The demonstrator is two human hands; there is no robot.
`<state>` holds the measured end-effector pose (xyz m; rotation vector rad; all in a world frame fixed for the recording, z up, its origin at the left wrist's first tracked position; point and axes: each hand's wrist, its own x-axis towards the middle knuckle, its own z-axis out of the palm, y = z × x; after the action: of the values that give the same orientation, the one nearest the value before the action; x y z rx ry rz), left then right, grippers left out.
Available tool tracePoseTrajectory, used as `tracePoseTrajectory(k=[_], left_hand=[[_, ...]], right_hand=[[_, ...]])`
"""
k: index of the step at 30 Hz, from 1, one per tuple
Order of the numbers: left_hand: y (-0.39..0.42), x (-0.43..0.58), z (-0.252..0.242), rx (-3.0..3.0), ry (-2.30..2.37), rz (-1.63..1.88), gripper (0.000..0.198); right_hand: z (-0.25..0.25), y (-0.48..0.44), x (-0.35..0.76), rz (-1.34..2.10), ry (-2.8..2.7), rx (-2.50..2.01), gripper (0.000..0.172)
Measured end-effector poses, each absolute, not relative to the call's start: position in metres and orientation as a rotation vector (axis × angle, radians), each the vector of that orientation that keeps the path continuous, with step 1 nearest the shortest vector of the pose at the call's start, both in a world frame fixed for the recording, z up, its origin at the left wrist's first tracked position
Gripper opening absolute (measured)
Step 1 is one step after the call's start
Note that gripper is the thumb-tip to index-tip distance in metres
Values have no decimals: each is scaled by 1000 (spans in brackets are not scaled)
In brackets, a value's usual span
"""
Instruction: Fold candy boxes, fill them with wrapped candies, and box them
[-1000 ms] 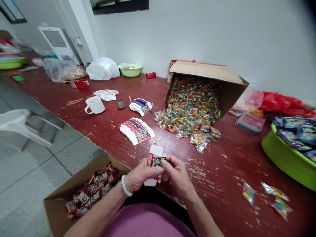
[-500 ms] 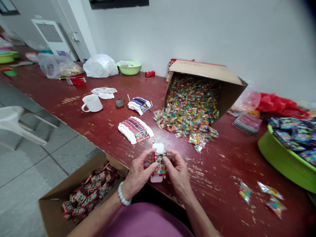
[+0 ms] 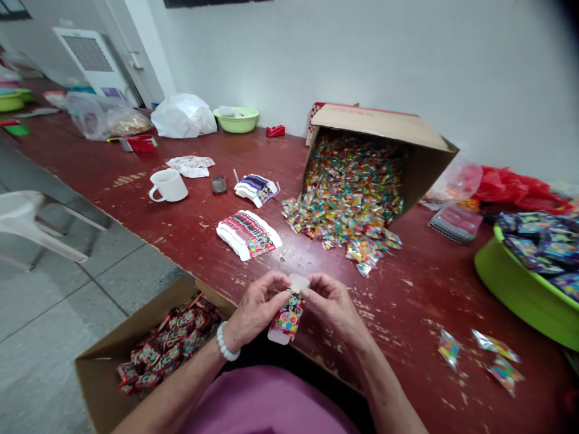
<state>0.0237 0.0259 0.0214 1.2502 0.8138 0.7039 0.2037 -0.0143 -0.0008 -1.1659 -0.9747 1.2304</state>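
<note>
Near the table edge, a small red printed carton [image 3: 288,316] is held between both hands, tilted, with white flaps at its top and bottom ends. My left hand [image 3: 260,304], with a beaded bracelet at the wrist, pinches its upper left side. The fingers of my right hand [image 3: 332,301] close on the top flap and upper right corner. Ahead lies a fanned stack of flat red cartons [image 3: 248,234], and behind it a smaller purple stack [image 3: 256,189]. Small candy packets [image 3: 353,187] spill from a tipped cardboard box [image 3: 384,126].
An open cardboard box [image 3: 102,367] of filled red packs stands below left. On the right are a green basin [image 3: 515,298] of dark packs and loose candy packets [image 3: 505,374]. A white mug [image 3: 170,185], a small dark box [image 3: 219,184] and a white chair [image 3: 31,223] are left.
The red carton has tilted, its lower end swinging left and its top right. Both hands have shifted to its upper end, around the top flap.
</note>
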Motion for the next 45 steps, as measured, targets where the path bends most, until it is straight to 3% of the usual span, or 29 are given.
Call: tracePoseTrajectory(k=[4,8,12,24,33,40,45], left_hand=[[23,25,14,935,738,720,46],[19,29,4,736,645,475,47],[17,34,1,679,732,500,55],[19,36,6,1016,794,462,73],[20,38,3,989,832,447,71],[20,43,-1,848,935,483,61],[20,48,4,749,817,489,45]], right_hand=[[-8,-19,199,1130,-1013,-1180,20],[-9,-23,194,1065,-1098,-1240,16],[3,-26,195,946,-1358,-1268,17],[5,-18,194,1396,-944,-1119,24],[3,-28,196,1150,-1216,-1243,19],[4,-36,181,881,-1380,-1169,18],[-12,-17,217,685,-1512,-1368,11]])
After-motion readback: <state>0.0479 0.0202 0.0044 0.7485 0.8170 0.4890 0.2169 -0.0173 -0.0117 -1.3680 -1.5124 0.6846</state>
